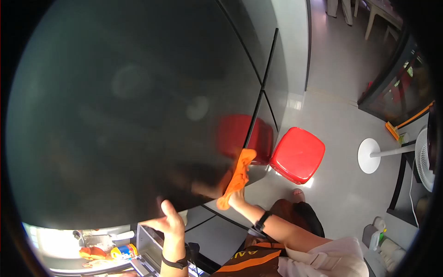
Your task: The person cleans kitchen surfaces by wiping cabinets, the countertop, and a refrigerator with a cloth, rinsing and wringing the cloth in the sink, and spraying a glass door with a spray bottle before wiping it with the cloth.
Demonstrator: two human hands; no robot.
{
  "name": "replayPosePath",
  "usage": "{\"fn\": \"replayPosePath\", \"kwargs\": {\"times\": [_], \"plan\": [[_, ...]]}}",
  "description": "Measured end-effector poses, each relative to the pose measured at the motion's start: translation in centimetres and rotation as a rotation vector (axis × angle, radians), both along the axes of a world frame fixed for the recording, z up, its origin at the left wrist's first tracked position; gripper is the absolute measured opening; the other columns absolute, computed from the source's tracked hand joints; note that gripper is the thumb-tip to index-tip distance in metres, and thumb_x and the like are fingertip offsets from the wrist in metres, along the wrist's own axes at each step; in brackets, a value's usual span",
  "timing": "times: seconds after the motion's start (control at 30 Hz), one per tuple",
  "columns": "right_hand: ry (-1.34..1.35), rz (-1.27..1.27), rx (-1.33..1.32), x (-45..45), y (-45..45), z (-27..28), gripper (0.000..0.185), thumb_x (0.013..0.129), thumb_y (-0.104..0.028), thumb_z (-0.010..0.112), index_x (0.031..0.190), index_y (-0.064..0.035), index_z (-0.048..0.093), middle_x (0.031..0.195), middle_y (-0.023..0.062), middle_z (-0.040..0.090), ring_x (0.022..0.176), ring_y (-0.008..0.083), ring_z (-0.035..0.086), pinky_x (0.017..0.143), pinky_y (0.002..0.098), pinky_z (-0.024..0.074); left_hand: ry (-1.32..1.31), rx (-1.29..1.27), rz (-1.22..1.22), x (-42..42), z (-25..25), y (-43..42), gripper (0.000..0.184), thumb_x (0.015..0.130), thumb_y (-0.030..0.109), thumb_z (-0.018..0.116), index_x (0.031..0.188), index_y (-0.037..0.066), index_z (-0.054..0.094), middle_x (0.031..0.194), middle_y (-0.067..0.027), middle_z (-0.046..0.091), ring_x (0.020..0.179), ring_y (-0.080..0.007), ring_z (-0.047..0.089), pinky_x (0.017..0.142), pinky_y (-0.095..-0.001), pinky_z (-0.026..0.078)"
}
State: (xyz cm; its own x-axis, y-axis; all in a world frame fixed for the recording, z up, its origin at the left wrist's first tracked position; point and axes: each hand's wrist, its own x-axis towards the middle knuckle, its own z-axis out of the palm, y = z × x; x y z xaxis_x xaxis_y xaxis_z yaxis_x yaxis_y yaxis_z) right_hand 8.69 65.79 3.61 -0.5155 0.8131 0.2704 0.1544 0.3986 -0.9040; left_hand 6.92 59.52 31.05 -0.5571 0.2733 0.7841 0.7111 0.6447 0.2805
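A large glossy black refrigerator door [152, 138] fills the left and middle of the head view, swung open. My right hand [236, 198] presses an orange cloth [240, 177] against its face near the dark seam, the fingers mostly hidden behind the cloth. At the door's lower edge, my left hand [170, 224] grips the door, its thumb against the glossy face. The tips of the other fingers are hard to make out. Behind that edge is the lit inside of the refrigerator, with a blue and yellow package [123, 251] and orange-red items [93, 253].
A red stool [299, 154] stands on the grey tiled floor beside the door. Farther right are a white fan base [369, 156], an orange broom [393, 131] and a glass-panelled door [392, 92]. At the top right, a person's legs [340, 9] show near a pale table [383, 11].
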Motion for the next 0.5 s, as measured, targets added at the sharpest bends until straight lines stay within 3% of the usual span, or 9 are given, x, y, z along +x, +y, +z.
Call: {"fn": "replayPosePath", "kwargs": {"times": [0.1, 0.23, 0.27, 0.37, 0.5], "plan": [[-0.015, -0.064, 0.137, -3.1, 8.5, 1.6, 0.047, 0.092, -0.027, 0.042, 0.131, -0.0029, 0.03, 0.128, 0.0149, 0.036, 0.12, 0.0265, 0.036, 0.099, 0.0371, 0.0327, 0.011, 0.143, -0.158, -0.8, -0.5, 0.5, 0.062, 0.088, 0.014, 0.056, 0.135, -0.006, 0.021, 0.129, -0.0215, 0.04, 0.109, -0.0263, 0.049, 0.093, -0.0371, 0.043], [-0.052, -0.191, 0.18, -10.0, 22.7, 1.8, 0.043, 0.091, -0.024, 0.043, 0.127, -0.0023, 0.034, 0.123, 0.0139, 0.039, 0.115, 0.025, 0.038, 0.096, 0.0364, 0.034, -0.321, 0.351, -0.313, -0.4, -0.3, 0.8, 0.037, 0.092, 0.019, 0.051, 0.121, -0.004, 0.045, 0.115, -0.0189, 0.053, 0.094, -0.0267, 0.057, 0.083, -0.0397, 0.051], [-0.074, -0.213, 0.157, -11.2, 25.5, 1.6, 0.042, 0.091, -0.023, 0.044, 0.126, -0.0021, 0.035, 0.122, 0.0137, 0.039, 0.113, 0.0246, 0.039, 0.096, 0.0362, 0.0343, -0.37, 0.448, -0.348, -0.3, -0.4, 1.0, 0.037, 0.093, 0.022, 0.051, 0.121, -0.002, 0.046, 0.117, -0.0184, 0.053, 0.095, -0.0269, 0.057, 0.084, -0.04, 0.052], [-0.159, -0.245, 0.022, -13.2, 31.2, 0.2, 0.039, 0.09, -0.021, 0.044, 0.123, -0.0017, 0.037, 0.118, 0.013, 0.041, 0.11, 0.0235, 0.041, 0.094, 0.0357, 0.0353, -0.366, 0.419, -0.361, -0.4, -0.6, 0.0, 0.037, 0.093, 0.022, 0.05, 0.121, -0.001, 0.046, 0.118, -0.0179, 0.052, 0.096, -0.0271, 0.057, 0.083, -0.0402, 0.052], [-0.211, -0.276, -0.04, -12.1, 28.3, 0.5, 0.035, 0.089, -0.019, 0.046, 0.119, -0.0011, 0.041, 0.112, 0.012, 0.044, 0.105, 0.0221, 0.043, 0.091, 0.035, 0.0367, -0.378, 0.474, -0.391, -0.8, -1.0, -0.6, 0.037, 0.093, 0.019, 0.051, 0.125, 0.002, 0.044, 0.121, -0.0168, 0.051, 0.099, -0.0271, 0.056, 0.085, -0.041, 0.051]]}}
